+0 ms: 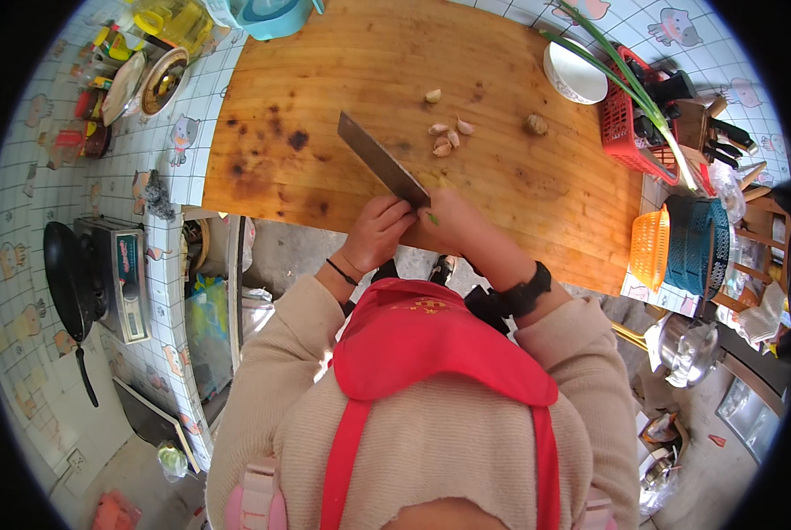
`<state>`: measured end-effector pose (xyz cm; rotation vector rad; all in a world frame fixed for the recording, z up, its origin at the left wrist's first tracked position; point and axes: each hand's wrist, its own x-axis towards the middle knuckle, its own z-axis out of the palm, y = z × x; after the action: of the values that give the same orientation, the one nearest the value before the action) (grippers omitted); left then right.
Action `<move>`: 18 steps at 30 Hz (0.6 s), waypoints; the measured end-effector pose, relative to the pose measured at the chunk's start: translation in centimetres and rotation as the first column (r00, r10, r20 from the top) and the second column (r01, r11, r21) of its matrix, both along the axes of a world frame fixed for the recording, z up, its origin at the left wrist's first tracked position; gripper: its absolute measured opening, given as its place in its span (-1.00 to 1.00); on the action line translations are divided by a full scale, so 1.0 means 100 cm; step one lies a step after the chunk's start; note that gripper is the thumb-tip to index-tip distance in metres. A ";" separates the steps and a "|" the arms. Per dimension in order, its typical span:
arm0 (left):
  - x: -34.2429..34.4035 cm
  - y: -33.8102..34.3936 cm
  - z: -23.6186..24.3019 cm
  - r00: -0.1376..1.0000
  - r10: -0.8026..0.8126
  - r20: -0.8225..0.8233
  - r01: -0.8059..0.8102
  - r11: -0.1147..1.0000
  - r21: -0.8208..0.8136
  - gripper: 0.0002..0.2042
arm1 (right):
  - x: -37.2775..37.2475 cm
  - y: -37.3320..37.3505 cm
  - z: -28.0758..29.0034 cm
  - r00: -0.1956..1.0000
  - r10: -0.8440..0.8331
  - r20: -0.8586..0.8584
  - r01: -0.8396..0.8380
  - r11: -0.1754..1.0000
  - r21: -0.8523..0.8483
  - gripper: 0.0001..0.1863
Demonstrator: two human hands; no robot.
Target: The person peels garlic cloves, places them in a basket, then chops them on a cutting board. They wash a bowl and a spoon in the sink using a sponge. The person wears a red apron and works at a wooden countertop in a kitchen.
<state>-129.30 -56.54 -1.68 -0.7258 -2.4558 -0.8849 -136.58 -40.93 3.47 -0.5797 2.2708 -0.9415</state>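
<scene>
At the near edge of the wooden table (263, 79), my right hand (453, 219) is closed around the handle end of a cleaver (378, 159). Its broad dark blade points away to the far left, tilted over the wood. My left hand (376, 231) is beside it, fingers pinched together near the blade's base; what they hold, if anything, is hidden. A small green scrap (433, 217) shows by my right hand. Beyond the blade lie several garlic cloves (444, 137), with a single clove (433, 95) farther off. A brownish knobbly lump (536, 124) rests to their right.
Far right stand a white bowl (576, 72), a red basket (621, 132) with green onions (656, 110) across it, and an orange basket (649, 249). A blue container (276, 16) is at the back. Left are a black pan (67, 278) and a gas stove (129, 283).
</scene>
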 end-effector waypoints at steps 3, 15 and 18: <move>0.002 -0.002 0.005 1.000 0.012 0.027 -0.011 1.000 -0.015 -0.70 | 0.003 0.001 -0.007 0.992 -0.080 -0.102 0.064 0.986 -0.152 -0.77; -0.018 -0.034 0.013 0.958 0.287 -0.012 -0.285 0.955 0.081 -0.83 | 0.016 0.060 0.033 0.892 -0.070 -0.447 0.058 0.997 -0.041 -0.75; -0.027 -0.047 0.010 0.895 0.442 -0.066 -0.447 0.887 -0.119 -0.79 | 0.023 0.067 0.031 0.814 -0.006 -0.580 -0.010 1.000 -0.025 -0.65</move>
<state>-131.97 -61.26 -0.64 -0.1922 -2.5102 -0.5303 -134.24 -34.21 6.62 -0.9946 2.7933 -0.8748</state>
